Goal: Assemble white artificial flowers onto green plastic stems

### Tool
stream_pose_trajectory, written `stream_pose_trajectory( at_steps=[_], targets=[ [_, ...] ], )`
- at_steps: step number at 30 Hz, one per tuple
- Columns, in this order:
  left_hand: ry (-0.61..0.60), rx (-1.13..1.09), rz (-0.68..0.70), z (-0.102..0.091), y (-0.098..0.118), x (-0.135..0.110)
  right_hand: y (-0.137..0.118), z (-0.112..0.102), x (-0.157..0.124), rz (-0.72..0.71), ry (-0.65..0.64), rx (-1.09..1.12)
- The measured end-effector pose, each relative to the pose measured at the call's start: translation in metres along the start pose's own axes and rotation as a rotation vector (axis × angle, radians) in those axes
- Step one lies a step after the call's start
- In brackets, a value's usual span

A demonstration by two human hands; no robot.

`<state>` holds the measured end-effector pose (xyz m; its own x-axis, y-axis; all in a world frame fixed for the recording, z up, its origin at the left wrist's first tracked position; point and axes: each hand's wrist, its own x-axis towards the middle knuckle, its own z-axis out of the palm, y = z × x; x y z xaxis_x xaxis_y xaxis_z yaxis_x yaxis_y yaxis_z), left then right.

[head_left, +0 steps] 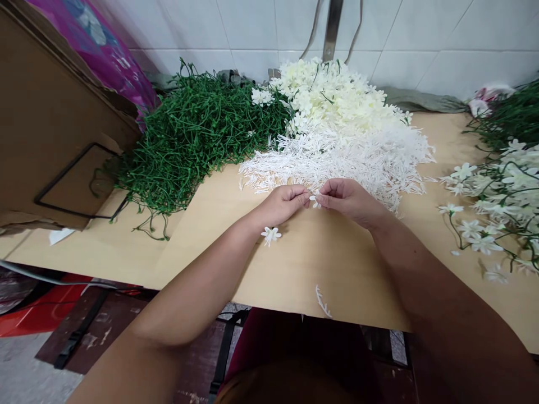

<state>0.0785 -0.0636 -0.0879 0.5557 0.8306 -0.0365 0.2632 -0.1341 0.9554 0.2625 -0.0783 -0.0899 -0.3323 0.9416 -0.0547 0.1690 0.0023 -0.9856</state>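
Background: a tiled wall (252,25) rose behind the bench (349,264).
Left hand (286,203): its thumb and forefinger pinched the left edge of a small white blossom (315,198).
Right hand (351,201): its fingertips pinched the same blossom from the right.
Blossom in work: it sat between both hands, before a heap of white strands (349,160).
Green stems (202,123): these were piled left of the strands.
Loose flower (270,235): it lay near the left wrist.
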Motion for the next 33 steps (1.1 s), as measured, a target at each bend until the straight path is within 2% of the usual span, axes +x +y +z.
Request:
stream_pose_trajectory(
  at_steps=[7, 13, 25, 33],
  targets=[
    [0.019, -0.124, 0.005, -0.002, -0.006, 0.003, -0.001, 0.013, 0.002, -0.025, 0.092, 0.078],
    [0.014, -0.228, 0.043, -0.004, -0.010, 0.005, 0.008, 0.022, 0.006, -0.088, 0.173, 0.232],
    [0.014, -0.415, 0.011, 0.002, -0.004, 0.004, 0.006, 0.028, 0.005, -0.080, 0.137, 0.470],
    [0.037, -0.437, 0.068, 0.005, -0.002, 0.005, 0.010, 0.029, 0.007, -0.035, 0.107, 0.559]
  ],
)
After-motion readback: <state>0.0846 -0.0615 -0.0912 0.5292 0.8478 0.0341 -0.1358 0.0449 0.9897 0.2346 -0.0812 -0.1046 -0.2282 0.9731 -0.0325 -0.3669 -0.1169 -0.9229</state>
